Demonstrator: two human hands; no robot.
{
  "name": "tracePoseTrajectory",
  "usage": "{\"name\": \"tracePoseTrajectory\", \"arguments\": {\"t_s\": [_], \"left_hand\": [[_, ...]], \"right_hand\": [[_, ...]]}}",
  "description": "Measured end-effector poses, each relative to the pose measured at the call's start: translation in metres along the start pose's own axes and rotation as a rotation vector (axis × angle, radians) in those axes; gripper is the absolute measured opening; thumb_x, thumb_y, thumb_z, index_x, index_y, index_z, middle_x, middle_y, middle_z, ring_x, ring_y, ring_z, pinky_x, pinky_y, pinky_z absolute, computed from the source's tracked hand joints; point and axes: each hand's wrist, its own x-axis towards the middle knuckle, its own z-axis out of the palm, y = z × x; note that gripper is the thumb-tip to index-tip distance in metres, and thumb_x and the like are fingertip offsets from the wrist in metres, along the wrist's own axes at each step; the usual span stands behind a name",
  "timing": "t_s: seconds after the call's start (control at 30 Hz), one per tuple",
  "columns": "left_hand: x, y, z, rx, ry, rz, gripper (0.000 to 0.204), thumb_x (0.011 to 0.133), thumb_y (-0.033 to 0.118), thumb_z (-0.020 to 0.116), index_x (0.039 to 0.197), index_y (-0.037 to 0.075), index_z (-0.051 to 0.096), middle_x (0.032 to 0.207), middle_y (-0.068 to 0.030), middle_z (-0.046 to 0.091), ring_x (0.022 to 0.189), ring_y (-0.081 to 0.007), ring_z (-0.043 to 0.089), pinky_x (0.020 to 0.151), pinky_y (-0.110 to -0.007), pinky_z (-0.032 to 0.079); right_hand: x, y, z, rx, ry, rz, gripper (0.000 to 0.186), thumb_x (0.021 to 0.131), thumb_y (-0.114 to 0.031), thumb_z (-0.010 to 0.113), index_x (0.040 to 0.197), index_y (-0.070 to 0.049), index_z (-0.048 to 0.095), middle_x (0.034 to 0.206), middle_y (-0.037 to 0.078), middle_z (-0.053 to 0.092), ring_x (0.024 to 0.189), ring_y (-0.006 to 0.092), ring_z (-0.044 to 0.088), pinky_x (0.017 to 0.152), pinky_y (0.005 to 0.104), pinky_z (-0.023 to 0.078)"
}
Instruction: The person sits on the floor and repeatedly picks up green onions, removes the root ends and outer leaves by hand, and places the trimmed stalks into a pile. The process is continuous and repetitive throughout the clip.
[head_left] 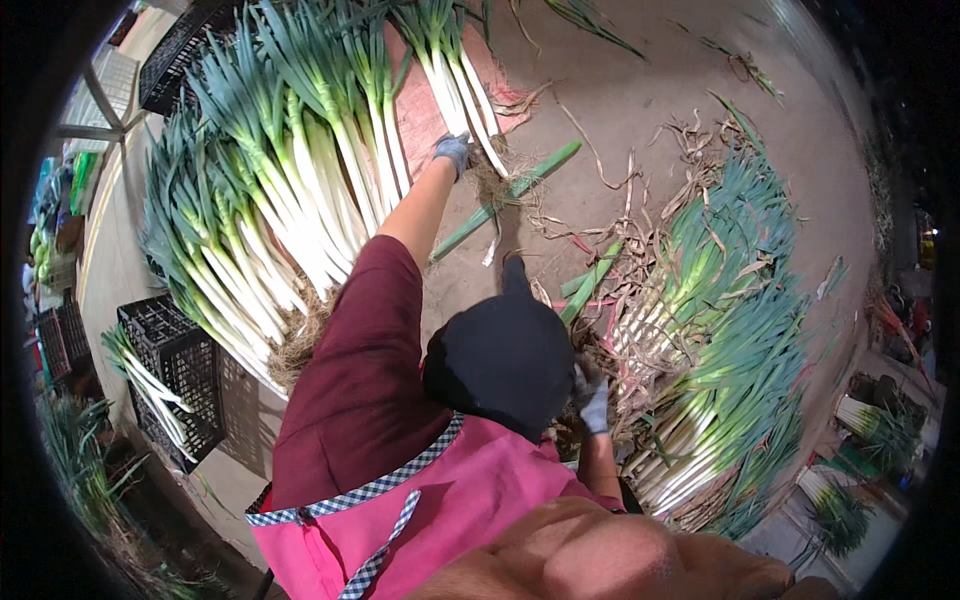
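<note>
Leeks [440, 65] in a small bunch lie at the far middle of the scene, green tops pointing away and white stalks toward the person, partly over a pinkish-red sheet [415, 100] on the floor [620, 60]. The left hand [455, 152], in a grey glove at the end of an outstretched arm, touches the lower stalks of this bunch; whether its fingers are closed around them I cannot tell. To the left, a broad row of leeks [300, 160] fans out side by side, roots toward the near side. The right hand [592, 405], gloved too, is low beside the right-hand heap of leeks [720, 340]; it is partly hidden, so I cannot tell whether it is open or gripping anything. Dry, brown leaves [640, 270] tangle over the left edge of that heap. Between the row and the heap, a loose green leaf [548, 165] lies slantwise on the floor. On the near left stands a black crate [175, 340], with a few thin leeks [155, 385] against its left part. At the far right edge, more bunches [870, 418] lie apart from the heap
</note>
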Motion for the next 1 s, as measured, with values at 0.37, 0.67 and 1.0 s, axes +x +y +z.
{"name": "tracePoseTrajectory", "arguments": {"t_s": [0.37,0.67,1.0], "left_hand": [[-0.077,-0.023,0.081,0.783,0.241,0.206,0.043,0.064,0.026,0.067,0.097,0.005,0.048,0.09,-0.0171,0.058,0.085,-0.0314,0.056,0.073,-0.038,0.044],[-0.086,-0.007,0.072,0.275,0.296,0.166,0.037,0.063,0.011,0.067,0.092,0.002,0.046,0.08,-0.0157,0.058,0.075,-0.0264,0.058,0.067,-0.035,0.045],[0.017,0.038,0.029,0.748,0.345,0.171,0.033,0.073,0.031,0.06,0.084,0.001,0.055,0.076,-0.019,0.059,0.069,-0.0304,0.057,0.063,-0.038,0.044]], "right_hand": [[0.004,0.099,-0.001,-0.678,-0.211,-0.115,0.028,0.076,-0.013,0.045,0.102,-0.004,0.051,0.096,0.016,0.056,0.087,0.0307,0.054,0.073,0.0365,0.043],[0.024,0.057,0.002,-0.925,-0.269,0.202,0.026,0.075,-0.019,0.049,0.099,-0.011,0.051,0.085,0.015,0.059,0.076,0.0334,0.057,0.063,0.041,0.045],[0.021,0.115,-0.016,-1.056,-0.421,0.099,0.033,0.074,-0.026,0.05,0.105,-0.012,0.05,0.09,0.012,0.06,0.076,0.0313,0.058,0.059,0.0406,0.045]]}}
